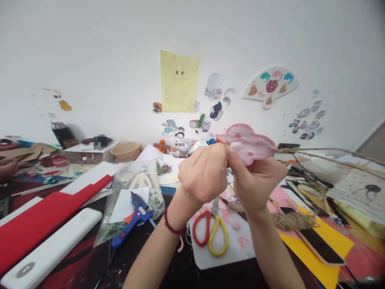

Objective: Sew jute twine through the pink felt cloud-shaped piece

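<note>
Raised in front of me is a pink flower-shaped piece, pale with a darker pink border and small reddish marks. My right hand is closed on it from below, thumb on the near side. My left hand is closed in a fist against its left edge, and its fingertips are hidden from me. Twine runs from the flower's right side toward the right edge of the view. Below my hands, scissors with one red and one yellow handle lie on a white sheet among pink scraps.
A blue glue gun with a lit light lies left, by a clear plastic bag. Farther left are a white long case and red strip. Right are a twine bundle and phone. Another person's hand shows far left.
</note>
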`<state>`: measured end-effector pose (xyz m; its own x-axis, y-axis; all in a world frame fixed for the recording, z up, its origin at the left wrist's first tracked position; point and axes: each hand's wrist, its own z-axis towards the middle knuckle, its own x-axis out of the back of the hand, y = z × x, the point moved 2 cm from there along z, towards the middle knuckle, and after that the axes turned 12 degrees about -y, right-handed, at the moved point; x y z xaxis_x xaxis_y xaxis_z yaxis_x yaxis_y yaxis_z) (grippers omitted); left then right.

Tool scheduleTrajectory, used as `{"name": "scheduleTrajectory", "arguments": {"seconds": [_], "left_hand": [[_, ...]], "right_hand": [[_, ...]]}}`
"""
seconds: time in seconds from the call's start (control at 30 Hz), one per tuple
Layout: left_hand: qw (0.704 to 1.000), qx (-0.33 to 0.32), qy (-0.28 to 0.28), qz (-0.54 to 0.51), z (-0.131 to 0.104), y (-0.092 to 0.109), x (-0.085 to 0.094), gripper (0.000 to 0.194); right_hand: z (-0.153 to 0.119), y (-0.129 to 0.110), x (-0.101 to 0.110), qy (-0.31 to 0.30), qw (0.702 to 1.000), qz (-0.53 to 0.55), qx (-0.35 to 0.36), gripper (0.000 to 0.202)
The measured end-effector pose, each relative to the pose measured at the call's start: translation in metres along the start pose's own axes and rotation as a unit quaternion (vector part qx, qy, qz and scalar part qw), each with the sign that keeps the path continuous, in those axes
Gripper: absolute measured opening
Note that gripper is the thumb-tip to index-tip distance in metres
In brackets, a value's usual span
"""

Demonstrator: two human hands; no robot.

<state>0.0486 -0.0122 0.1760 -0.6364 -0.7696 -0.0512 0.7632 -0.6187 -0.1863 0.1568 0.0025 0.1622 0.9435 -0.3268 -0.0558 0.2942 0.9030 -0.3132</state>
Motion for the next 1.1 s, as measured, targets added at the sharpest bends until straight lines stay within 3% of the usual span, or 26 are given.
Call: {"name": "scheduleTrajectory", "arguments": {"seconds": [0.33, 0.5, 0.63, 0.77, 0.97, 1.1], "left_hand": [[1.000, 0.007, -0.004, 0.017, -0.001, -0.003, -0.001, 0.008], [1.000, -0.005, 0.014, 0.010, -0.001, -0.006, -0.003, 0.009], [1.000, -0.012, -0.003, 0.016, 0.000, -0.008, -0.001, 0.009], [1.000, -0.011, -0.008, 0.009, 0.002, -0.008, 0.002, 0.012], [0.997, 0.047, 0.023, -0.053, 0.000, -0.006, 0.002, 0.012], [0.995, 0.047, 0.048, -0.070, -0.001, -0.004, 0.003, 0.012]], "right_hand": [[0.000, 0.000, -0.001, -0.011, 0.998, -0.056, 0.011, 0.022], [0.002, 0.006, 0.000, -0.021, 0.998, -0.038, 0.050, 0.020], [0.003, 0.007, 0.003, -0.020, 0.994, -0.076, 0.071, 0.028], [0.006, 0.000, 0.001, -0.037, 0.988, -0.060, 0.135, 0.017], [0.005, 0.001, -0.002, -0.003, 0.998, 0.055, 0.030, 0.010], [0.005, -0.005, -0.002, -0.023, 0.998, 0.063, -0.001, 0.011]]}}
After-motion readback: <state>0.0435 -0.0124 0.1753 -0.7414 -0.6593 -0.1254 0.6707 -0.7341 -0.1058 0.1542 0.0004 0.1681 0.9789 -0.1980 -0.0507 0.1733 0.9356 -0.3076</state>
